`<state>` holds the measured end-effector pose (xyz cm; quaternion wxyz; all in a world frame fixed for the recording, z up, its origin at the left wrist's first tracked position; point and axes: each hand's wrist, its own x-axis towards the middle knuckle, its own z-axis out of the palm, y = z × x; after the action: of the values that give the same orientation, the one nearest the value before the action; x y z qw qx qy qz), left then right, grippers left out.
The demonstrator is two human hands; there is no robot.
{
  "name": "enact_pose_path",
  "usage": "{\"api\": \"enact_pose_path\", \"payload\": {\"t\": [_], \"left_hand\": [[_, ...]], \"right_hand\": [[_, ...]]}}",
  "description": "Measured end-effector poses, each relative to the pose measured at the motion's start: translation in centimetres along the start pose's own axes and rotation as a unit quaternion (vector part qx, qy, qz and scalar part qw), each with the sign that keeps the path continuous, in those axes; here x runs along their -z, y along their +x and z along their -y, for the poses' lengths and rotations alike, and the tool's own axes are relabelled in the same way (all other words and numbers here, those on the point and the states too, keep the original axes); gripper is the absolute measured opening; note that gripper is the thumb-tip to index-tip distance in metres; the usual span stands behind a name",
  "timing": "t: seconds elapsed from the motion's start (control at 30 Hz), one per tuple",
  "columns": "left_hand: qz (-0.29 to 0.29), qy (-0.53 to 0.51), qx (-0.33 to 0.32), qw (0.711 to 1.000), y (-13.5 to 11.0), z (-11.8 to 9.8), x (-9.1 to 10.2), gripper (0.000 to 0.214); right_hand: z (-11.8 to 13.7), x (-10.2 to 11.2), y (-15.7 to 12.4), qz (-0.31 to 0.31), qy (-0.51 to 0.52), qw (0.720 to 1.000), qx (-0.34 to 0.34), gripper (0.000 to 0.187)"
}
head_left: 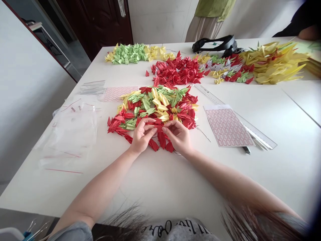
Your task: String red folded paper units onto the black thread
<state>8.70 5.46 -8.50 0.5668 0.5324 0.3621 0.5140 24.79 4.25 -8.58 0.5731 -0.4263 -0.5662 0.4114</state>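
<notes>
Pinching, left grip and right grip: one red folded-paper piece, both sets of fingers pressed together on it from either side, long axis lying left to right between the fingertips, slightly nearer the left grip. Directly beyond both grips: mixed heap of folded paper units, red, yellow and green, its near edge touching the hands. Farther along the white surface: red pile, green-and-yellow pile, large yellow pile. Right of the heap: pink label sheet just beside a clear ruler. Left of the heap: second pink label sheet, clear plastic bags.
</notes>
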Motion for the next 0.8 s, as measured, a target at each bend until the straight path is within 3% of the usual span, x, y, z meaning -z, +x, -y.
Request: {"api": "enact_pose_path", "payload": {"t": [0.27, 0.43, 0.57, 0.8], "left_hand": [[-0.014, -0.038, 0.02, 0.999, 0.23, -0.01, 0.21, 0.037], [-0.029, -0.037, 0.017, 0.999, 0.32, 0.1, 0.21, 0.035], [-0.005, -0.04, 0.009, 0.999, 0.18, 0.32, -0.02, 0.035], [0.022, -0.025, -0.005, 0.999, -0.23, 0.45, -0.37, 0.036]], "right_hand": [[0.2, 0.42, 0.02, 0.005, 0.008, 1.0, -0.028, 0.026], [0.15, 0.54, -0.1, 0.025, 0.017, 1.0, -0.005, 0.026], [0.13, 0.44, -0.22, 0.037, 0.001, 0.999, 0.02, 0.025], [0.2, 0.56, -0.31, 0.059, 0.014, 0.998, 0.006, 0.027]]}}
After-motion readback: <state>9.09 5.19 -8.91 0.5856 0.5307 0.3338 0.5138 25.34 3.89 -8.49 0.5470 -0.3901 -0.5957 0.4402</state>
